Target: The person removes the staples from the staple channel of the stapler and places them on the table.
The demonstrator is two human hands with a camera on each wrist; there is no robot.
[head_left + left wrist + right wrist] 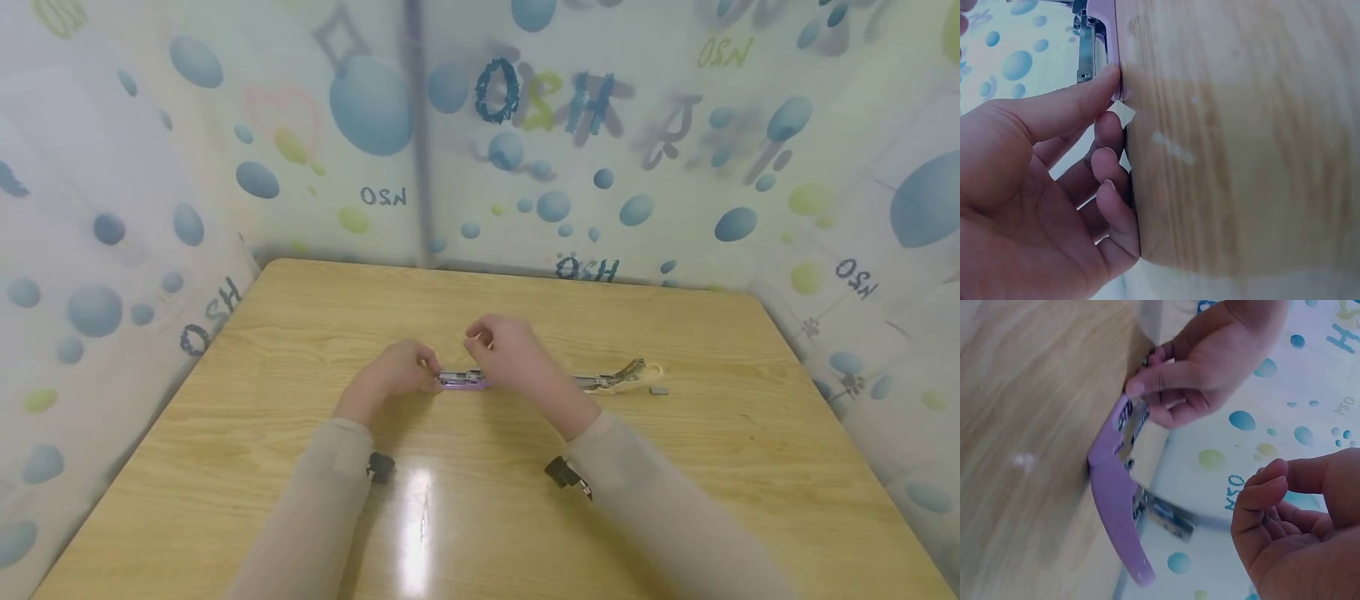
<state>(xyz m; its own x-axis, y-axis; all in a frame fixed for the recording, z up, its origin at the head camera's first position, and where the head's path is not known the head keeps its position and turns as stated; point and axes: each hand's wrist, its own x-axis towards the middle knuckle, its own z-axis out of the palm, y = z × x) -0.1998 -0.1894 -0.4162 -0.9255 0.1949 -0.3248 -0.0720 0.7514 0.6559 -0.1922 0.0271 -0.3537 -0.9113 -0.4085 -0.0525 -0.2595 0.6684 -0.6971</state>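
Note:
A purple stapler point(1113, 487) lies opened out along the table, its metal inner parts exposed. In the head view its purple left part point(463, 386) shows, and a metal piece point(628, 372) tilts up at the pale-looking right end. My right hand and forearm cover the middle there. With thumb and fingers my left hand point(393, 371) pinches the stapler's left end, thumb against the purple edge. Above the stapler, apart from it, my right hand point(513, 354) has curled fingers, thumb tip meeting the index finger. Nothing shows between them.
A small grey strip point(658, 391), like a row of staples, lies by the stapler's right end. The wooden table point(675, 517) meets patterned curtains point(480, 167) at the back and sides. Black wrist cameras point(381, 467) sit under both sleeves.

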